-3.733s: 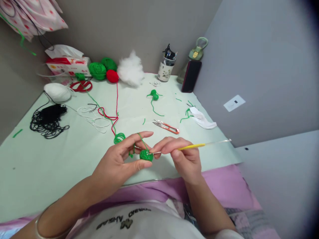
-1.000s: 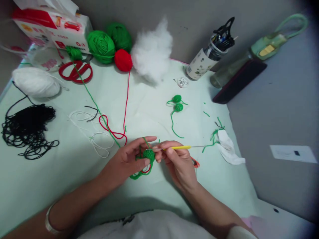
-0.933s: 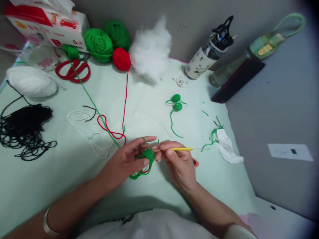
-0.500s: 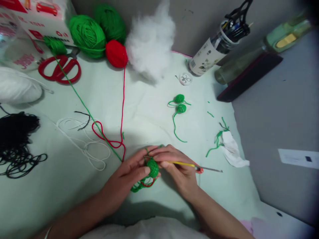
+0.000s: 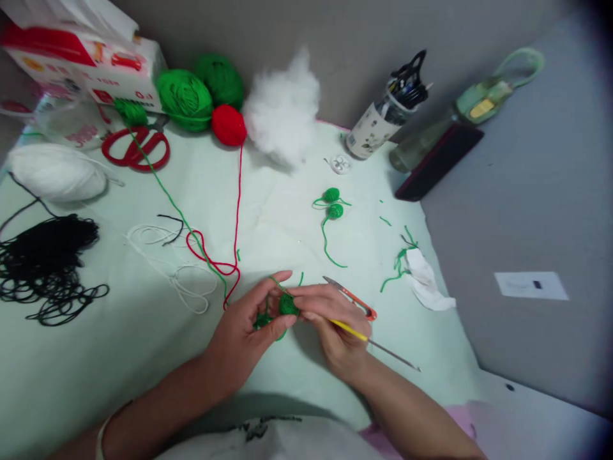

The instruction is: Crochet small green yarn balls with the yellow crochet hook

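Observation:
My left hand [image 5: 246, 322] pinches a small green crocheted piece [image 5: 288, 305] between thumb and fingers, with green yarn running over the raised index finger. My right hand [image 5: 338, 326] grips a crochet hook [image 5: 348, 329] by its yellow handle; one metal end sticks out to the lower right, while the working tip is hidden at the green piece. More green crochet work hangs beneath the left fingers. On the table just behind my right hand lies a pair of orange-handled snips [image 5: 357, 299], partly covered by the fingers.
Green yarn balls [image 5: 184, 99], a red yarn ball [image 5: 228, 124], white stuffing [image 5: 285, 112] and red scissors [image 5: 136, 150] line the back. Black yarn [image 5: 45, 255] and white yarn [image 5: 57, 172] lie left. Two green crocheted balls [image 5: 335, 211], a pen holder [image 5: 378, 124] and a bottle [image 5: 424, 144] stand right.
The view has shifted, showing more of the back. My right hand has turned the hook so its free end points further down, and the snips show more. The green piece has tilted in my left fingers.

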A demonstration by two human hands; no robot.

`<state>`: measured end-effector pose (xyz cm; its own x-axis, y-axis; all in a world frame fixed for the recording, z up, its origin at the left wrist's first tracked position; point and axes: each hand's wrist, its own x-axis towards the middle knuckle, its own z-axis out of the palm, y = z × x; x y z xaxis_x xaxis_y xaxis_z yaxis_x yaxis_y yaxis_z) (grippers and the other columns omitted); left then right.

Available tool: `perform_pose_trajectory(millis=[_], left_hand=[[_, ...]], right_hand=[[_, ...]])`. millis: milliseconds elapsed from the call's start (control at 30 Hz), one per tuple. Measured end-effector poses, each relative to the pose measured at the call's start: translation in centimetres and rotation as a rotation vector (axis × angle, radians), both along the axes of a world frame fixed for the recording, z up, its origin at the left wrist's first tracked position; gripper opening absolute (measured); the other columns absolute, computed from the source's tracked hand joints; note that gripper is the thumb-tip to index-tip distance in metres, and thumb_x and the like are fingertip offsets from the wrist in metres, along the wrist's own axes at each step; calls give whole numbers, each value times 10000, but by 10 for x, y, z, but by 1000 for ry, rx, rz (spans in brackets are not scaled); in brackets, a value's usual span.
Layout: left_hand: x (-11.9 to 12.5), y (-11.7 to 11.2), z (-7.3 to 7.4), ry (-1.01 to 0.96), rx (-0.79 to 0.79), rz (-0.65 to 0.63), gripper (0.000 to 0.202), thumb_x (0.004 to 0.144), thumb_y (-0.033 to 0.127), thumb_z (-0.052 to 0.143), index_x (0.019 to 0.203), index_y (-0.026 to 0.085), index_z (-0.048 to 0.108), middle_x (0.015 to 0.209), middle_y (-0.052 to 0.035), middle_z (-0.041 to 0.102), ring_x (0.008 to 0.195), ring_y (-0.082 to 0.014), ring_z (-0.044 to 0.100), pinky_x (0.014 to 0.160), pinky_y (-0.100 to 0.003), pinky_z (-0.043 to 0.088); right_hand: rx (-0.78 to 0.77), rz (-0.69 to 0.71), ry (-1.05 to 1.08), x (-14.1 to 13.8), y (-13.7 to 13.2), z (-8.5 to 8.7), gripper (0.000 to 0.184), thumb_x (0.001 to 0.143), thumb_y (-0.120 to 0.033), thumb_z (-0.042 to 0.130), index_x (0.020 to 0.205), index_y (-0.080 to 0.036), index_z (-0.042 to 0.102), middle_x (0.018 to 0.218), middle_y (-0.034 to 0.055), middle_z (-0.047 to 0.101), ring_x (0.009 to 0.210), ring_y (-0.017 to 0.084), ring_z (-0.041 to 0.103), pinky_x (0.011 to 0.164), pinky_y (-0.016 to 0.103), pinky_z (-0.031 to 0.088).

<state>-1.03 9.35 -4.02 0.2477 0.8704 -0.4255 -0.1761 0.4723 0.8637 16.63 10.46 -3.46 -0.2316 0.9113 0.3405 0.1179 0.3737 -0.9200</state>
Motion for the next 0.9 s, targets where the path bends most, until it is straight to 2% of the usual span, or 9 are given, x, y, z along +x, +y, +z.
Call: perform_pose_trajectory(millis=[67, 133, 200, 267, 333, 533, 633, 767, 900], left_hand=[[-2, -5, 3, -12, 87, -48, 544, 933, 345, 708, 1450, 251, 570, 1027, -43, 720, 978, -212, 671, 905, -348, 513], [-2, -11, 6, -41, 152, -78, 551, 980, 353, 646, 1506, 252, 517, 1082, -63, 734, 1022, -226, 680, 954, -369, 501], [-2, -15, 9, -75, 184, -85, 541, 997, 358, 613, 1511, 226, 508, 1091, -80, 733, 950, -217, 684, 909, -370, 519], [0, -17, 13, -110, 186, -79, 545, 994, 368, 609, 1498, 187, 510, 1107, -99, 723, 866, -198, 673, 838, -356, 532], [0, -17, 19, -137, 175, -75, 551, 990, 387, 614, 1486, 171, 514, 1105, -105, 718, 821, -184, 671, 789, -340, 530], [-7, -14, 42, -139, 140, -26, 608, 904, 437, 745, 1438, 203, 572, 1043, -77, 735, 844, -196, 705, 754, -320, 521], [-14, -14, 52, -129, 129, -37, 625, 865, 414, 796, 1429, 229, 603, 963, -47, 736, 821, -198, 708, 719, -313, 507], [-22, -13, 65, -141, 143, -42, 722, 791, 378, 868, 1444, 235, 594, 907, -34, 738, 804, -194, 670, 662, -297, 481], [-26, -14, 69, -172, 214, -43, 560, 830, 362, 840, 1343, 223, 660, 898, -32, 732, 765, -169, 646, 709, -309, 513]], right_hand=[[-60, -12, 55, -1, -2, 3, 359, 972, -90, 613, 1153, -342, 792, 1111, 57, 820, 871, 191, 766, 663, 323, 630], [-151, -17, 131, -2, -1, 5, 300, 969, -135, 634, 1091, -341, 814, 1043, 51, 820, 704, 159, 728, 540, 285, 580], [-269, -13, 208, -2, 1, 7, 205, 949, -190, 676, 1012, -302, 835, 890, 40, 796, 574, 129, 669, 476, 260, 532], [-369, 11, 276, -3, 4, 10, 119, 914, -239, 726, 943, -258, 840, 723, 12, 739, 530, 126, 652, 485, 258, 531], [-420, 24, 318, -2, 6, 13, 90, 890, -276, 756, 911, -236, 834, 647, -4, 707, 525, 129, 651, 513, 262, 542], [-283, -83, 287, -6, 3, 27, 114, 891, -333, 764, 907, -246, 835, 842, 40, 787, 653, 141, 649, 600, 282, 545], [-182, -100, 251, -13, -4, 40, 110, 908, -317, 750, 939, -265, 842, 857, 37, 788, 668, 139, 627, 639, 293, 544], [-156, -69, 318, -26, -13, 57, 122, 917, -308, 737, 963, -280, 846, 862, 39, 784, 570, 120, 615, 540, 277, 540], [-176, -83, 403, -37, -17, 57, 111, 911, -280, 735, 933, -271, 844, 806, 26, 768, 559, 121, 643, 530, 266, 561]])
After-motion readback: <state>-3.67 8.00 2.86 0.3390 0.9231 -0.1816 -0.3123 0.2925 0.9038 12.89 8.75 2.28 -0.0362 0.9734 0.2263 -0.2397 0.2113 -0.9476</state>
